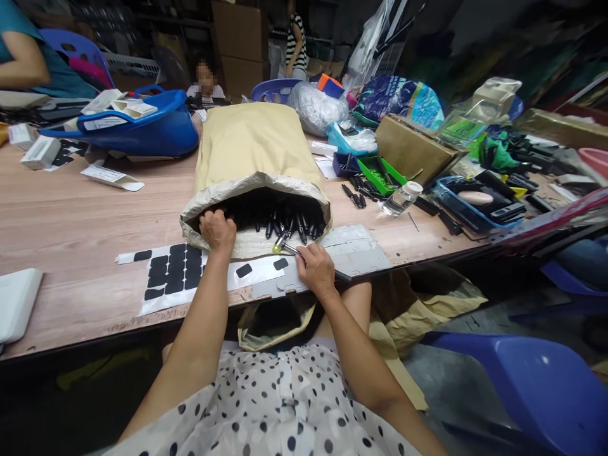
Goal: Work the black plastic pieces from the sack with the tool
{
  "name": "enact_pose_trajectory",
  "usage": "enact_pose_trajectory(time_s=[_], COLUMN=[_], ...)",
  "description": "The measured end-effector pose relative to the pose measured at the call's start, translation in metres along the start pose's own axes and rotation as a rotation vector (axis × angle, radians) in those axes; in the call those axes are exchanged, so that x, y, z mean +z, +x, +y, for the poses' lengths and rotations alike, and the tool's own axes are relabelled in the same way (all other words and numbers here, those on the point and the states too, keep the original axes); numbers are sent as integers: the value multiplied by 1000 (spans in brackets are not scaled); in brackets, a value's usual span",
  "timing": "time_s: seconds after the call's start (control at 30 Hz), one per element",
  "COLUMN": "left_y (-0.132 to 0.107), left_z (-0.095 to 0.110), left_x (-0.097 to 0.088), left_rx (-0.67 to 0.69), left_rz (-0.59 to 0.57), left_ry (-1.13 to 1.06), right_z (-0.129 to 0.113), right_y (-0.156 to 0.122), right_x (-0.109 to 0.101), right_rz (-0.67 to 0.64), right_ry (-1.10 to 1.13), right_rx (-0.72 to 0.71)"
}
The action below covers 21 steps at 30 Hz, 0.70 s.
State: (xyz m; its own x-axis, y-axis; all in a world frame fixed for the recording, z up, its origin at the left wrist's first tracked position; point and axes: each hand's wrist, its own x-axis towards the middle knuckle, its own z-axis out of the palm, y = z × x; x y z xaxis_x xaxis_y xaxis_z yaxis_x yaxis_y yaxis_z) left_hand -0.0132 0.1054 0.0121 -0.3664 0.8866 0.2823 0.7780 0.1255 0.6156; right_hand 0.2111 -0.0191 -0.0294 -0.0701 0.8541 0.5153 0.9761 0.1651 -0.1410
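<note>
A tan paper sack (254, 139) lies on its side on the table, its mouth facing me. Inside the mouth are many black pen-like pieces (300, 228). My left hand (218, 229) reaches into the left of the opening with its fingers curled; what they hold, if anything, is hidden. In my right hand (316, 266) is a small hammer (285, 244) with a metal head and a yellow tip, held just before the sack's lower lip. Between my forearms and left of them lie white sheets with black rounded stickers (175, 269). A grey flat board (356, 250) lies under my right hand.
A blue scoop-like basin (156, 126) with small white boxes stands at left. To the right are a green tray (382, 174), a clear bottle (401, 198) and a blue basket (475, 202) of black parts. A purple chair (522, 386) is at lower right. Other people are beyond the table.
</note>
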Motion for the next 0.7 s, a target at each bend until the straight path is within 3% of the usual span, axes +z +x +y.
enact_pose_trajectory(time_s=[0.1, 0.2, 0.27, 0.37, 0.47, 0.7], left_y=[-4, -24, -45, -79, -101, -100], left_z=[-6, -10, -12, -18, -25, -22], left_x=[-5, -18, -26, -29, -26, -20], left_rx=[62, 165, 252, 384, 421, 462], left_rz=[30, 53, -15, -223, -377, -461], left_ry=[-66, -133, -178, -233, -230, -197], right_z=[0, 0, 1, 2, 3, 5], right_y=[0, 0, -1, -1, -1, 2], right_x=[0, 0, 0, 0, 0, 0], right_rz=[10, 6, 0, -9, -21, -42], right_ry=[-4, 0, 2, 1, -5, -14], right_rx=[-1, 2, 4, 6, 5, 5])
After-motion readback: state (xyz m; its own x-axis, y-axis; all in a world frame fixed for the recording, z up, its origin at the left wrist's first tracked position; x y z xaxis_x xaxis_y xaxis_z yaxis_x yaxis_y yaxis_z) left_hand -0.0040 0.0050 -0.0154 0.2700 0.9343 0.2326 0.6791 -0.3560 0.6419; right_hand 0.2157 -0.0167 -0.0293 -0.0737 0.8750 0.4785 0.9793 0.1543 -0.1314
